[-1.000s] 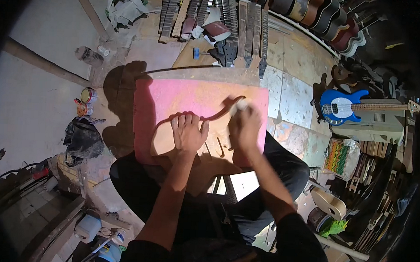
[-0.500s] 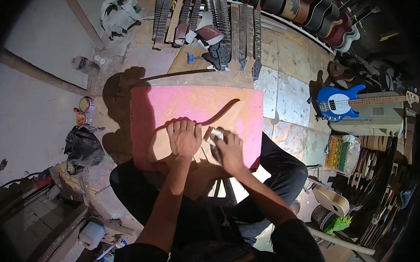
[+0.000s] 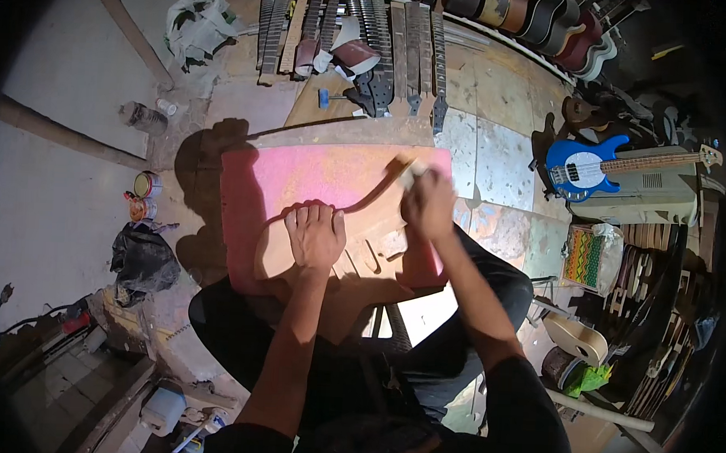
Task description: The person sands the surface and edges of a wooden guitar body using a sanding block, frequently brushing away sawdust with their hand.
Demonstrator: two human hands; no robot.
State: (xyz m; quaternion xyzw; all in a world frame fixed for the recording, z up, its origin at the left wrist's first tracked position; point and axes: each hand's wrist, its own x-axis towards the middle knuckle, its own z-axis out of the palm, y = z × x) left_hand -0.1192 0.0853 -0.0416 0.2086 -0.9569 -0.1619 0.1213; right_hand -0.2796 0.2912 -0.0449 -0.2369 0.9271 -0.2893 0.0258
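Observation:
A pale, unfinished wooden guitar body (image 3: 363, 230) with routed cavities lies on a pink board (image 3: 300, 175) over my lap. My left hand (image 3: 315, 237) presses flat on the body's left part, fingers stretched out side by side. At the tip of the body's long horn, my right hand (image 3: 431, 203) is closed round a small pale sanding block (image 3: 411, 169). Motion smears this hand and the block, so the block's face against the wood is hidden.
Several guitar necks (image 3: 354, 52) lie beyond the board. A blue bass guitar (image 3: 586, 166) rests at the right, above stacked wooden parts (image 3: 636, 271). Guitar bodies (image 3: 526, 23) line the far right. A black bag (image 3: 144, 257) and small cans (image 3: 144, 186) sit at the left.
My right hand has moved with the block from the middle of the guitar body, away and to the right, up to the horn's tip. My left hand stays on the body.

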